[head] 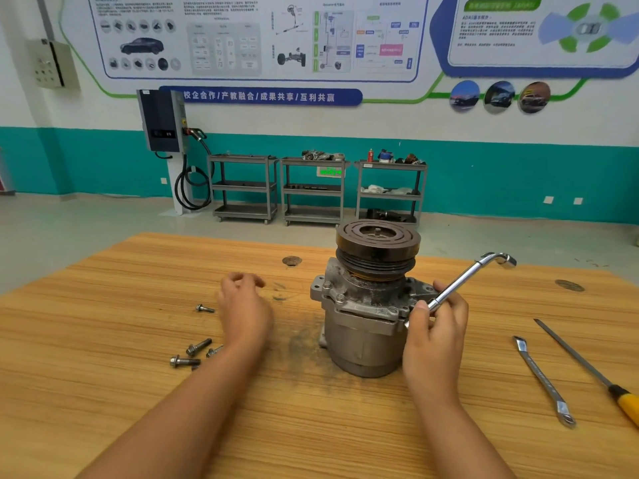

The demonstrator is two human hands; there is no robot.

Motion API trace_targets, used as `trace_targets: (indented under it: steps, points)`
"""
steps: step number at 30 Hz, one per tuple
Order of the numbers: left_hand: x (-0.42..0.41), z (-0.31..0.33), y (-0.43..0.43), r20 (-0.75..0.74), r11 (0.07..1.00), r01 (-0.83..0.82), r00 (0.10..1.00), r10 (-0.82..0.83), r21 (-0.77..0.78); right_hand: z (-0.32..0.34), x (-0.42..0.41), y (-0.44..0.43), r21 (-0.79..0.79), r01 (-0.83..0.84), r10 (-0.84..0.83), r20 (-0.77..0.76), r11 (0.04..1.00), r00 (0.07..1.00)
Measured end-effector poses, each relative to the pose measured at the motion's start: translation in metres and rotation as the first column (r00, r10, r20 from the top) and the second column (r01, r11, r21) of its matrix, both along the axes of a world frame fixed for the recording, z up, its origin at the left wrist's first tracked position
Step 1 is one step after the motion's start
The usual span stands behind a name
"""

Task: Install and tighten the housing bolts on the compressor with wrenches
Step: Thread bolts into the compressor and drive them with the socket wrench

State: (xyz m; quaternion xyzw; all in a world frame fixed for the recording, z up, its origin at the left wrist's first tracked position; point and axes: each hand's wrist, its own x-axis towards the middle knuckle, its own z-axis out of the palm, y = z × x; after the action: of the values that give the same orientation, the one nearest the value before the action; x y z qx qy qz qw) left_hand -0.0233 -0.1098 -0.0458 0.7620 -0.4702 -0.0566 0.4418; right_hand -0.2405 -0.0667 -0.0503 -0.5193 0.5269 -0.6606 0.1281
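Observation:
A grey compressor (363,337) stands upright on the wooden table (103,392), its dark pulley (378,250) on top. Two bolts sit in its flange at the left (333,292). My right hand (435,337) grips the shaft of a chrome L-shaped socket wrench (466,278), whose lower end rests at the flange's right corner. My left hand (243,305) hovers over the table left of the compressor, fingers loosely curled, holding nothing. Several loose bolts lie near it: one (204,308) further back and a cluster (193,354) beside my forearm.
A flat ring spanner (543,378) and a file with a yellow handle (587,368) lie on the table at the right. Dark grime marks the wood around the compressor. Three grey trolleys (313,191) and a wall charger (164,121) stand beyond the table.

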Motion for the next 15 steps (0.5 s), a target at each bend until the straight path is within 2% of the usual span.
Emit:
trace_targets:
  steps: [2,4,6,10,15]
  points:
    - [0.031,-0.007,-0.005,0.248,0.970,-0.113,0.967,0.057,0.216,0.001,0.001,0.001,-0.004,0.002,-0.002,0.000,1.000,1.000]
    - [0.055,-0.011,-0.006,0.290,0.891,-0.219,0.951,0.105,0.398,0.003,0.002,0.002,-0.009,0.001,-0.001,0.000,1.000,1.000]
    - [0.069,-0.015,-0.004,0.284,0.827,-0.257,0.951,0.124,0.500,0.003,0.002,0.002,-0.011,-0.003,0.003,-0.001,1.000,1.000]
    - [0.077,-0.020,-0.005,0.327,0.835,-0.268,0.938,0.112,0.481,0.003,0.001,0.002,-0.007,-0.001,0.001,-0.007,1.000,1.000]
    - [0.074,-0.025,-0.005,0.277,0.884,-0.240,0.952,0.133,0.401,0.003,0.002,0.003,-0.012,0.000,0.000,-0.006,1.000,1.000]
